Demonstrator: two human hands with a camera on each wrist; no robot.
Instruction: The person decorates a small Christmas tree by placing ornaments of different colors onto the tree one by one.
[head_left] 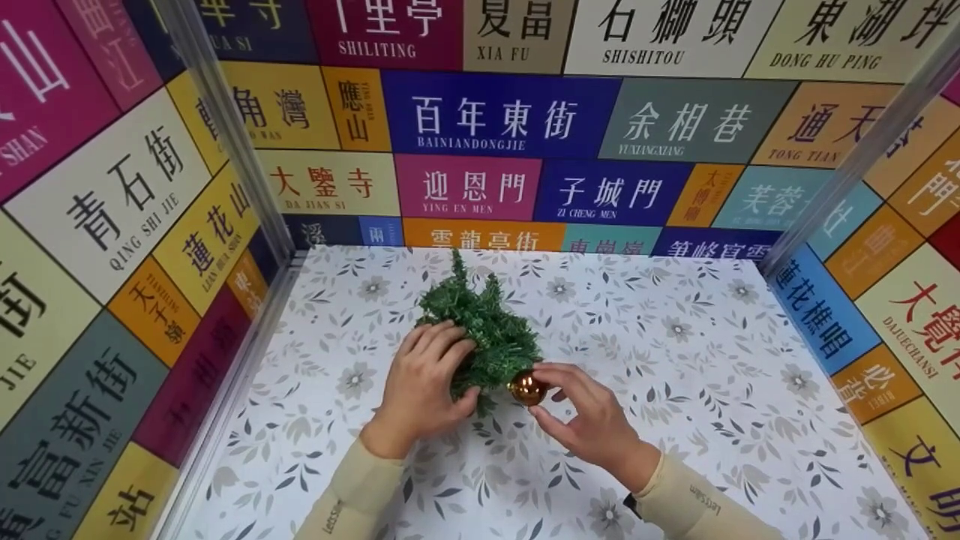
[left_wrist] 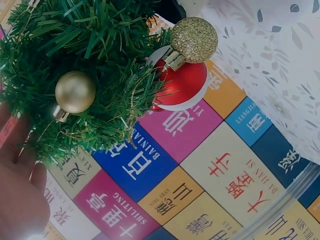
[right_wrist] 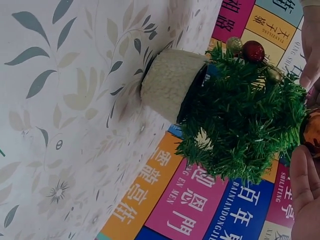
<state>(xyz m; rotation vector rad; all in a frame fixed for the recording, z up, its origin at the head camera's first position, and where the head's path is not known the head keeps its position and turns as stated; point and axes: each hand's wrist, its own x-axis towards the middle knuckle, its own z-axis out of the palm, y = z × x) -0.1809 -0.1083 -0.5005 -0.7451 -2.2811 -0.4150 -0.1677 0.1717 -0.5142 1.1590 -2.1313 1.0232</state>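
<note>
A small green artificial tree [head_left: 484, 330] stands in a pale woven pot [right_wrist: 170, 82] on the floral tabletop [head_left: 675, 360]. My left hand [head_left: 427, 382] grips its lower branches from the left. My right hand [head_left: 581, 409] pinches a shiny copper bauble [head_left: 527, 388] against the tree's near right side. The left wrist view shows a matte gold bauble [left_wrist: 75, 91], a glittery gold bauble [left_wrist: 194, 40] and a red bauble [left_wrist: 185, 84] hanging in the branches [left_wrist: 85, 75]. The right wrist view shows the tree [right_wrist: 240, 120] with a red bauble [right_wrist: 253, 51] near its far side.
Walls covered in coloured panels with Chinese street names [head_left: 495, 120] enclose the table on the left, back and right. Clear corner posts [head_left: 225, 127] stand at the back corners. Bare tabletop lies right of the tree and in front of the hands.
</note>
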